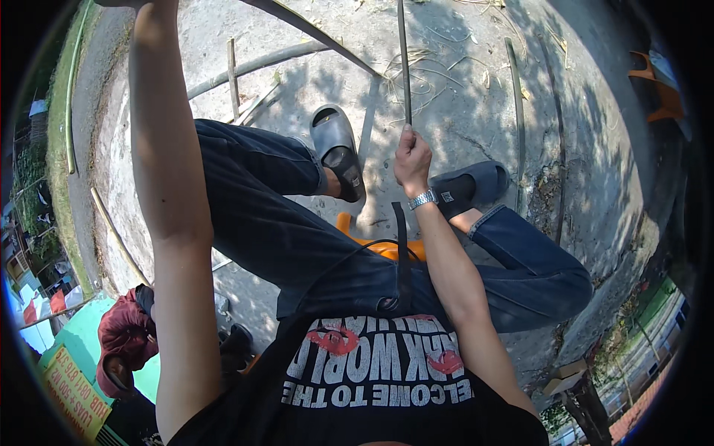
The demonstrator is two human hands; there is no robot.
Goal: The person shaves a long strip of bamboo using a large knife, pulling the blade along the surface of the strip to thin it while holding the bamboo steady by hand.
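Our right hand (411,160) closes tight around the near end of a thin bamboo strip (403,59), whose long axis runs straight away from us, past the grey sandals (338,149). Our left hand leaves the frame beyond the strip's far end, its grasp unseen. Below the strip lie cracked concrete ground (461,111) and scattered bamboo poles (253,67).

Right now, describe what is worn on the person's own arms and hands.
Both forearms are bare, with no sleeves reaching them and no gloves. The right hand has a silver metal-link wristwatch at the wrist. The left forearm carries nothing visible; its hand lies beyond the picture's top edge.
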